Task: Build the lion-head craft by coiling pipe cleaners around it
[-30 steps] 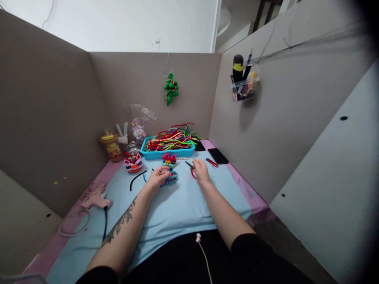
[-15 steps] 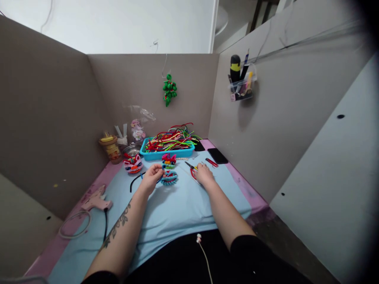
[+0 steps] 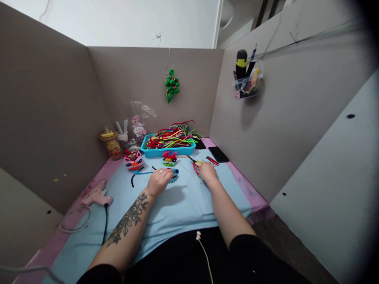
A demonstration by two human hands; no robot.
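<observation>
My left hand (image 3: 160, 181) is turned back-up, its fingers curled round a blue pipe-cleaner piece (image 3: 175, 172) whose end shows past the fingertips. Spiky light-blue pipe-cleaner work (image 3: 173, 179) shows just below that end, partly covered by the hand. On the cloth, my right hand (image 3: 208, 171) is closed over the handle ends of pliers (image 3: 196, 165) with red and yellow grips, their dark tips pointing away to the left. Its fingertips are mostly hidden. Beyond the left hand stands a small colourful pipe-cleaner head (image 3: 169, 158); a pink and red one (image 3: 134, 161) sits farther left.
A blue tray (image 3: 166, 152) heaped with pipe cleaners stands at the back. Blue and black stems (image 3: 133, 179) lie left of my left hand. A pink glue gun (image 3: 97, 195) with its cable is at left. A phone (image 3: 218, 154) and red cutter (image 3: 212, 160) lie right.
My left hand has rolled over so its back faces up, carrying the blue piece slightly right. The right hand stays at the pliers. The whole view has shifted slightly.
</observation>
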